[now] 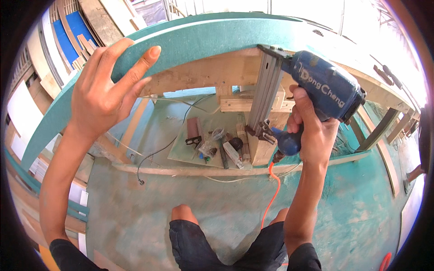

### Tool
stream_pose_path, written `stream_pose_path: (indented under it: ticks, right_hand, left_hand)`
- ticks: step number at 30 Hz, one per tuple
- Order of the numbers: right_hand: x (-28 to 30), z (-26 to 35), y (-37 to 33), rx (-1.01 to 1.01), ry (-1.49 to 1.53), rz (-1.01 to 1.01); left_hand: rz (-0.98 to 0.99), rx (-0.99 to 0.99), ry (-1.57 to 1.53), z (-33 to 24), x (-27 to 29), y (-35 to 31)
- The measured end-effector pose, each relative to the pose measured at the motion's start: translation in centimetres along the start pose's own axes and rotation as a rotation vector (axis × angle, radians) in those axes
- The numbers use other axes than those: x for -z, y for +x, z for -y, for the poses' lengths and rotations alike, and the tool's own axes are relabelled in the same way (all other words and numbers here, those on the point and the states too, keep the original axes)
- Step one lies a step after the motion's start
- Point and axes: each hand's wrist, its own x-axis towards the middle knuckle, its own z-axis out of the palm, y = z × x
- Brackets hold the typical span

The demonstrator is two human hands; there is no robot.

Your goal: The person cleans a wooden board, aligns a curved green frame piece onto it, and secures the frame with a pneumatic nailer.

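Observation:
In my right hand [316, 133] is a blue nail gun [327, 83], my fingers wrapped round its grip. Its long grey magazine [266, 86] slants down to the lower left, and its nose lies against the underside of a curved green board [203, 38]. An orange air hose [275, 192] hangs from the grip's lower end. On the left, my left hand [101, 97] rests against the same board near its bend, fingers spread and thumb apart, holding nothing. The board arches across the top of a wooden workbench and runs down to the left.
Below the workbench top [194, 74], a low shelf [181, 151] carries plastic bags, a dark tool and small wooden pieces. A black cable with a plug [141, 182] hangs over its edge. Planks [101, 20] lean at the far left. Hand tools [391, 74] lie on the bench at right.

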Motion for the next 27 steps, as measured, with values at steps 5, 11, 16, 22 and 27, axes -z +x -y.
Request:
stream_pose_path:
  ticks: [5,11,16,22,27]
  right_hand:
    - [0.0,-0.1,-0.1,0.016,-0.033,0.010]
    - [-0.5,0.0,-0.3,0.029,-0.141,0.006]
    - [0.0,-0.8,-0.3,-0.002,-0.133,0.016]
    - [-0.4,-0.9,0.0,0.006,-0.126,0.008]
    - [-0.1,-1.0,-0.4,-0.007,-0.094,0.019]
  left_hand:
    - [0.000,0.022,-0.052,0.0,-0.2,-0.1]
    - [-0.013,0.013,-0.090,0.2,0.1,-0.3]
    - [-0.003,-0.023,-0.025,0.2,0.3,0.1]
    - [-0.049,-0.041,0.056,0.1,-0.6,-0.2]
    - [-0.046,-0.056,0.071,0.2,-0.5,-0.2]
